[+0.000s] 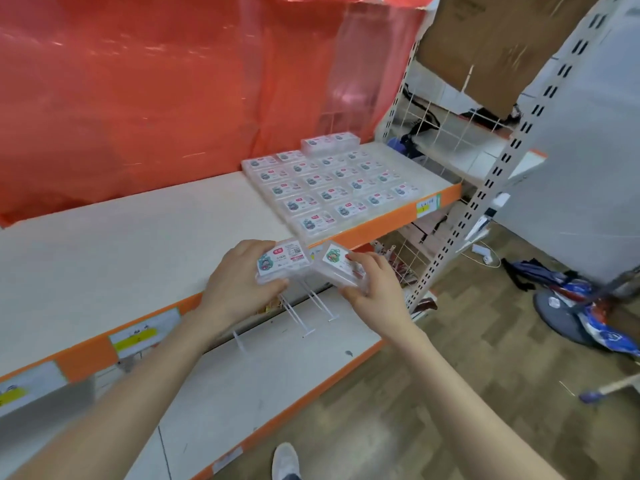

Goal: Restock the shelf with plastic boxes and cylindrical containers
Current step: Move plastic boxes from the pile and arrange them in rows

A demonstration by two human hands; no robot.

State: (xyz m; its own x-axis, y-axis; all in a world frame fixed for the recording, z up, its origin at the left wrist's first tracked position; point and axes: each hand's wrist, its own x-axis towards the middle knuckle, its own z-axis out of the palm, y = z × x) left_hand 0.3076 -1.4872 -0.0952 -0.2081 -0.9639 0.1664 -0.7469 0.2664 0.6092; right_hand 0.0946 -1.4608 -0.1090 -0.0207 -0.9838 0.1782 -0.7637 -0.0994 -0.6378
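Observation:
My left hand (239, 282) grips a clear plastic box (282, 263) with a cartoon label, held in front of the shelf's orange edge. My right hand (375, 289) grips a second clear plastic box (337, 263), tilted, right beside the first. On the white shelf (138, 237) several identical boxes (329, 188) lie flat in rows at the right end. Two more boxes (329, 143) are stacked on top at the back. No cylindrical containers are in view.
Red plastic sheeting (173, 81) hangs behind the shelf. A lower shelf (277, 368) carries thin clear dividers (311, 306). A perforated upright (485, 188) and wire grid (443, 133) stand to the right, with cardboard (491, 46) above. Bags and clutter (581, 306) lie on the floor.

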